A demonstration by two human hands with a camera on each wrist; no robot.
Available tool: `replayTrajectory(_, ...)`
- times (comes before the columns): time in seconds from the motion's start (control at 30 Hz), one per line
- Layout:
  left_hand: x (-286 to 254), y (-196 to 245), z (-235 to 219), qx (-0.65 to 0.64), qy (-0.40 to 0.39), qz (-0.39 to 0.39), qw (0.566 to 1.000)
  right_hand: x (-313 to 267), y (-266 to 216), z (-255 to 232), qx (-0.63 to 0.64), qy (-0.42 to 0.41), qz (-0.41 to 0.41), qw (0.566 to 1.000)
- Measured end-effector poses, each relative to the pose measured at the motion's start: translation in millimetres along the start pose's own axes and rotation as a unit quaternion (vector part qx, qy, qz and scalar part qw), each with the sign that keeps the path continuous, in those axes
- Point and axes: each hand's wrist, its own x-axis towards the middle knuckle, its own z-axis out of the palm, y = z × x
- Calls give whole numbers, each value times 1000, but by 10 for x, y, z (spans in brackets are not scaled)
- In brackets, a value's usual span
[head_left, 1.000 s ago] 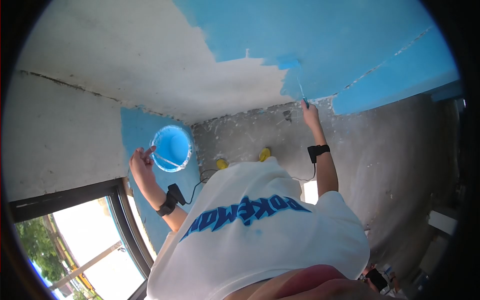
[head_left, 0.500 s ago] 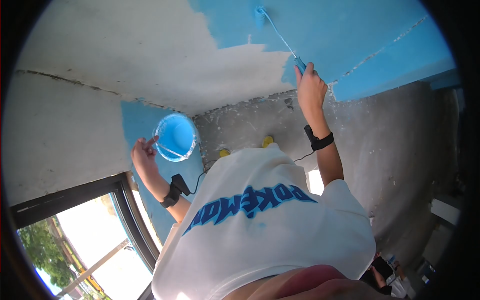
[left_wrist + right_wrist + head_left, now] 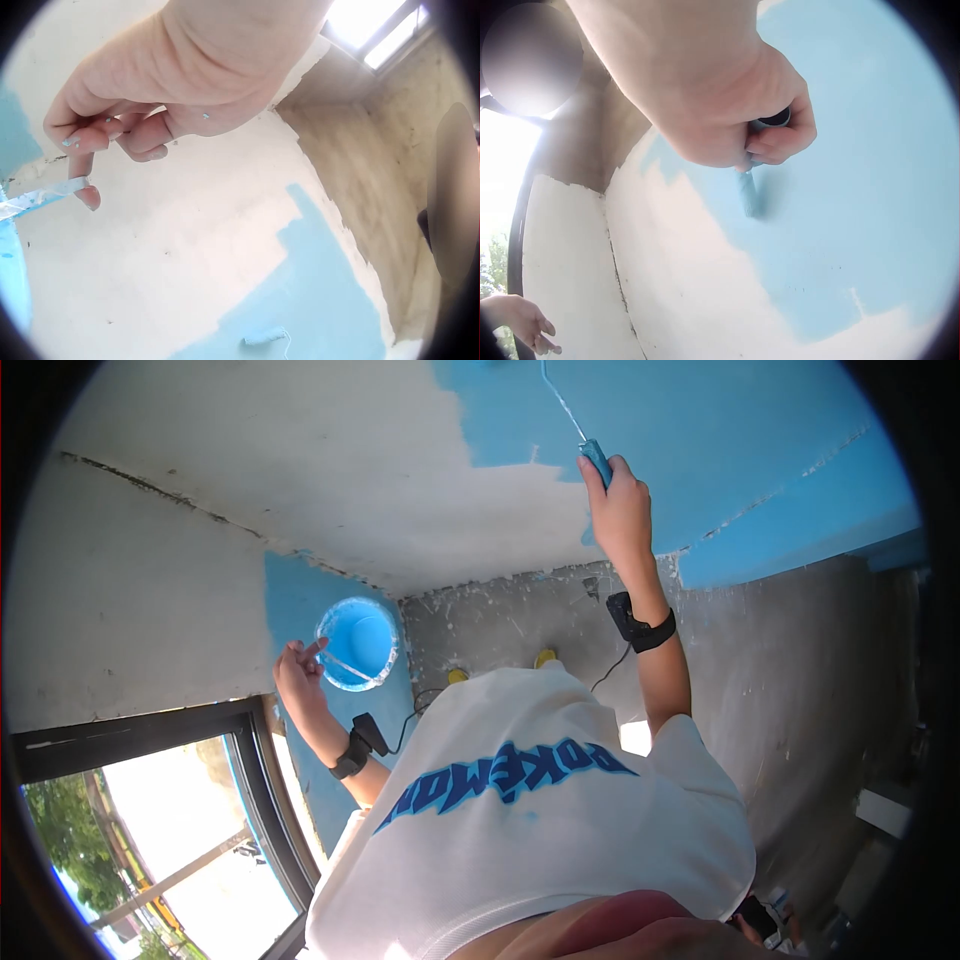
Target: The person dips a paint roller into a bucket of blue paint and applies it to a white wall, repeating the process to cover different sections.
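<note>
My right hand (image 3: 622, 510) grips the blue handle of a paint roller (image 3: 597, 460), its thin wire frame running up to the top edge of the head view. In the right wrist view, the blue-coated roller sleeve (image 3: 748, 195) lies over the painted part of the wall. At left, my left hand (image 3: 300, 675) has curled fingers, with the bucket's paint-smeared handle (image 3: 49, 196) hooked on one of them. Beside that hand hangs the bucket (image 3: 394, 650), blue inside with splashes round its rim. Flecks of blue paint dot the left fingers.
The wall ahead is part white, part blue (image 3: 700, 440), with a ragged border between. A dark-framed window (image 3: 140, 735) opens at lower left. Below is a grey, paint-spattered floor (image 3: 480, 605). Someone is partly visible at lower right, near a white box (image 3: 883, 812). Cables trail from both wrist straps.
My right arm has reached upward, carrying the roller up the wall until its sleeve is almost out of the head view. The left hand keeps the bucket at about the same spot.
</note>
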Motion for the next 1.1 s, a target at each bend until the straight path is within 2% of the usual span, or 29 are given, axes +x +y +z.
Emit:
replayTrajectory(0.13, 8, -15, -3, 2, 25, -7, 1000, 215, -37, 95, 62, -34, 17, 997)
replayTrajectory(0.2, -16, -22, -11, 7, 25, 0, 1000, 314, 113, 310, 124, -63, 36, 990)
replayTrajectory(0.3, -23, -24, -10, 0, 38, 4, 999, 339, 380, 727, 145, -83, 38, 985)
replayTrajectory(0.4, -26, 2, 4, 9, 47, -4, 999, 247, 725, 1189, 150, -40, 24, 988)
replayTrajectory(0.53, -60, 79, 69, 9, 70, -8, 997, -72, 1180, 1613, 157, -38, 42, 986)
replayTrajectory(0.6, -47, 88, 78, 6, 66, -21, 998, -253, 1411, 1702, 127, -86, 126, 980)
replayTrajectory(0.73, -40, 66, 61, -3, 81, -15, 997, -606, 1844, 1947, 102, -123, 177, 971)
replayTrajectory(0.77, -44, 82, 79, 7, 78, -14, 997, -636, 1928, 1993, 88, -134, 199, 967)
replayTrajectory(0.9, -41, 44, 52, 24, 69, -2, 997, -780, 2103, 2052, 87, -125, 183, 971)
replayTrajectory(0.97, -29, 34, 28, 21, 66, 3, 998, -825, 2251, 2085, 108, -158, 218, 957)
replayTrajectory(1.0, -37, 29, 31, 25, 67, 0, 997, -834, 2222, 2018, 110, -150, 213, 959)
replayTrajectory(1.07, -75, 63, 57, 22, 62, 6, 998, -824, 2056, 1801, 197, -169, 300, 918)
replayTrajectory(1.1, -90, 75, 68, 27, 64, 6, 998, -809, 1918, 1636, 200, -161, 292, 921)
